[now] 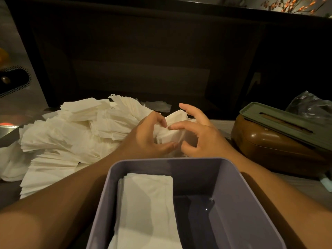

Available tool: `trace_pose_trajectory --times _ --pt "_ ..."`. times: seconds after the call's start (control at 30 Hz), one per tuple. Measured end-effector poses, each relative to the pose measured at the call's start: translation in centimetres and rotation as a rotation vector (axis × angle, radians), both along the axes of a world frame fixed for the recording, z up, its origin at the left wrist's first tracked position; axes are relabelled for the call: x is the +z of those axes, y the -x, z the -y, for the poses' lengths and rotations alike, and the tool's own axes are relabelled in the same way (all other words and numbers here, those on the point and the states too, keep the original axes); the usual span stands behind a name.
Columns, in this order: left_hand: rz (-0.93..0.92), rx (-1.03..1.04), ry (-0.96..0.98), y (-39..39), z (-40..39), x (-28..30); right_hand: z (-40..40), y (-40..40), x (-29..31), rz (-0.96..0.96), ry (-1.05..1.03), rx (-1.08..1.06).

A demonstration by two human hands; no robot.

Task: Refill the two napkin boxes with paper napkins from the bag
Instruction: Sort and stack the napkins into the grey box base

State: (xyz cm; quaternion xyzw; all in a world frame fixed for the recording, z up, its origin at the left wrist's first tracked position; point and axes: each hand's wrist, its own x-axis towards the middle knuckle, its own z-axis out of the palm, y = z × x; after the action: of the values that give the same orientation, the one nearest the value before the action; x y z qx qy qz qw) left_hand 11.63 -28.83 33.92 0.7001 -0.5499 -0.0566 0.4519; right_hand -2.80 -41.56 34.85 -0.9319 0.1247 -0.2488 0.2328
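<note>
Partly hidden napkin stack (behind hands)

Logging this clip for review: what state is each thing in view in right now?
Purple box: open, partly filled on its left side.
Brown box: green lid resting askew on top.
Napkin pile: loose, spread out.
Napkin stack: gripped by both hands.
Left hand: curled round stack.
Right hand: curled round stack.

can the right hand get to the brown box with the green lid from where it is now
Probably yes. The right hand is curled round a napkin bundle, and the brown box sits just to its right with nothing between them, though it would have to let the bundle go first.
</note>
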Motion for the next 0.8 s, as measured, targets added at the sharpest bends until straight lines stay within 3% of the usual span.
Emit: trace_pose_trajectory --times 0.1,0.27,0.5,0.67,0.8 --pt "-0.019 0.013 -0.005 -0.1 -0.1 0.1 0.1 0.0 0.1 0.027 -0.045 -0.040" --pt "-0.018 -0.030 -0.012 0.1 -0.1 0.1 -0.1 0.0 0.3 -0.137 0.018 0.004" --pt "0.023 -0.015 -0.008 -0.2 -0.4 0.1 0.4 0.5 0.8 -0.047 -0.088 -0.089" --pt "-0.022 -0.060 0.026 -0.5 -0.6 0.2 -0.2 0.7 1.3 -0.275 0.013 -0.134" --pt "-0.025 -0.029 0.019 -0.3 -0.3 0.0 -0.4 0.6 1.3 -0.161 -0.094 -0.183"
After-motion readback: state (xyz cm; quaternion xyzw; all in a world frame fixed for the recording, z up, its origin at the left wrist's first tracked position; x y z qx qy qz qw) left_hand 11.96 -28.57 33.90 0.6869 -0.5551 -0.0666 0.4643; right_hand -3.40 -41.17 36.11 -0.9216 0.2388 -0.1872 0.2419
